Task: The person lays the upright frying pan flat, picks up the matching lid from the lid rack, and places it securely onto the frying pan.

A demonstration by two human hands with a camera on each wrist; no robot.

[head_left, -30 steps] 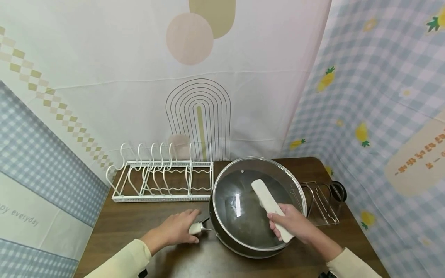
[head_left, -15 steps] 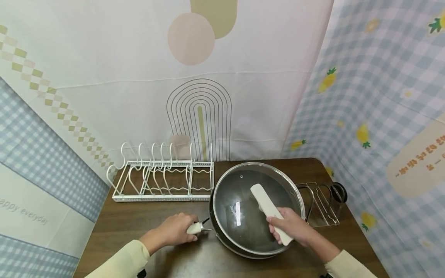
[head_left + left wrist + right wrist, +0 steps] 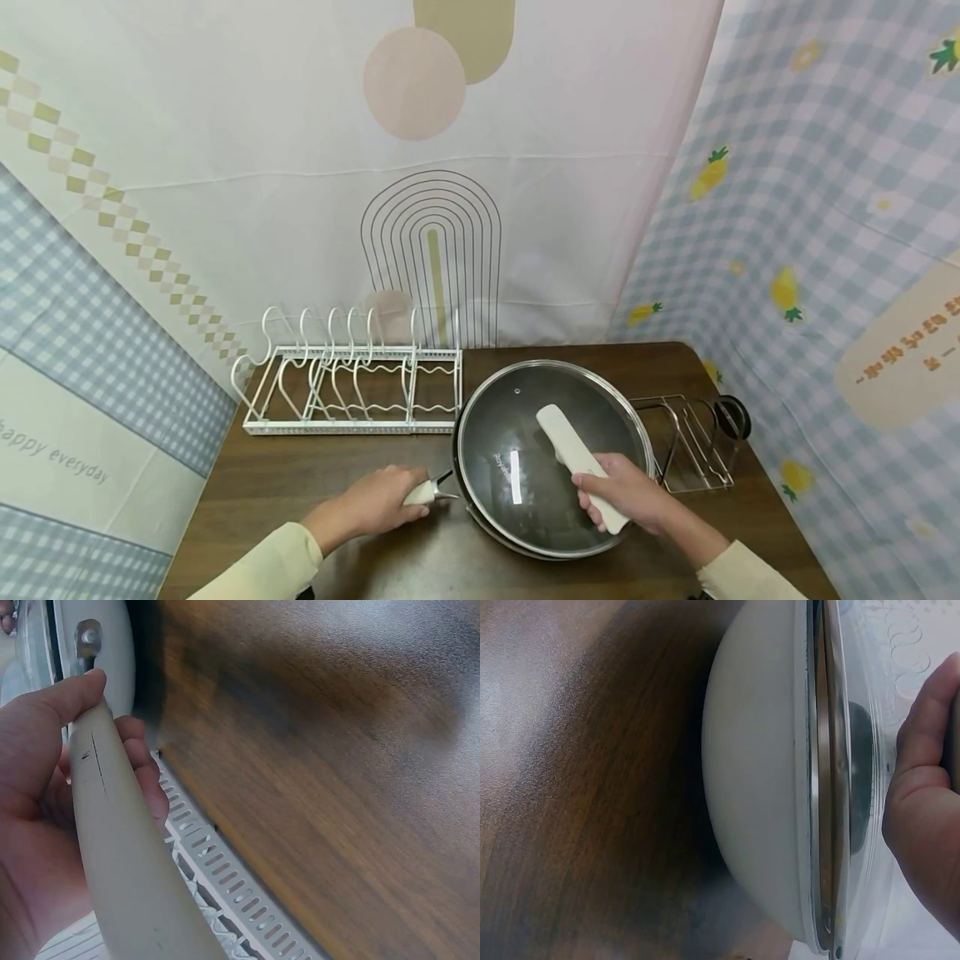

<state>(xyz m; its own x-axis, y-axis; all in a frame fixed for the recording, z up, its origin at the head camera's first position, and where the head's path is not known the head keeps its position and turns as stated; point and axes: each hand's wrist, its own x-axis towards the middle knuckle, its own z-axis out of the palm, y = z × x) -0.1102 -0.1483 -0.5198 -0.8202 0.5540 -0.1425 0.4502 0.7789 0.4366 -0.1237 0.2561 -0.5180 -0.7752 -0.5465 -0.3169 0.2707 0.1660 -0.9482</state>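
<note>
A pan with a pale outer wall [image 3: 754, 757] stands on the table, and its cream handle [image 3: 420, 493] points left. My left hand [image 3: 377, 502] grips that handle, the thumb lying along its top in the left wrist view. Over the pan is a round glass lid [image 3: 495, 517] with a metal rim. Its long cream handle [image 3: 561, 429] is held near the lower end by my right hand [image 3: 628, 493]. From the right wrist view, a narrow gap shows between the lid's rim [image 3: 842, 825] and the pan's edge. The lid covers almost the whole pan from above.
At the back left stands a white rack [image 3: 330, 427] with several upright curved dividers. A smaller metal wire rack [image 3: 697, 450] with a black round part [image 3: 732, 417] is at the right, close beside the pan. Patterned cloths hang behind and at both sides of the wooden table [image 3: 300, 467].
My right hand has brought the lid lower and slightly left and nearer, so it lines up more closely with the pan. The left hand's fingers have closed further round the pan handle.
</note>
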